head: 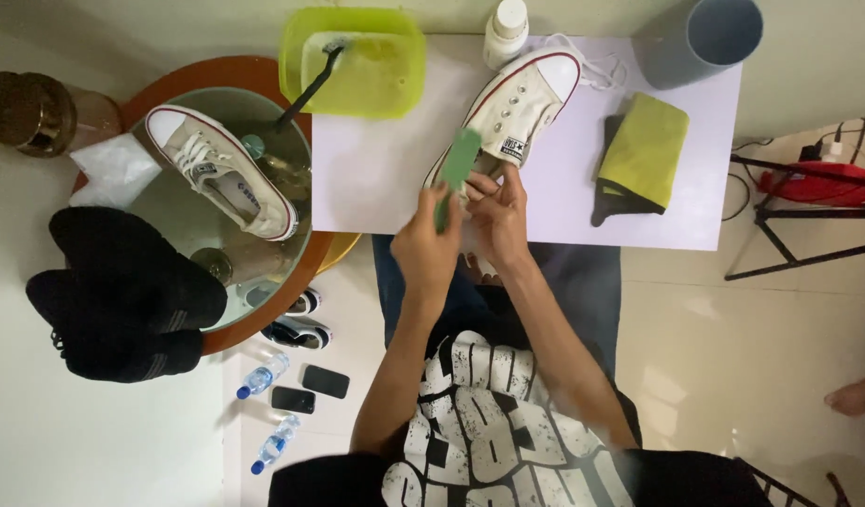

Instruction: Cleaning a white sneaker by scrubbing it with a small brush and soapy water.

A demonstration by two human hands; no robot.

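Left hand [428, 246] closed around green brush [456, 169], held against heel end of white sneaker [512, 111]. Right hand [498, 221] grips that heel. Sneaker lies on white surface [376, 178], toe toward white bottle [505, 30]; yellow cloth [645, 150] beside it.

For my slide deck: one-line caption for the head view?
Left hand holds a green brush; right hand steadies a white sneaker.
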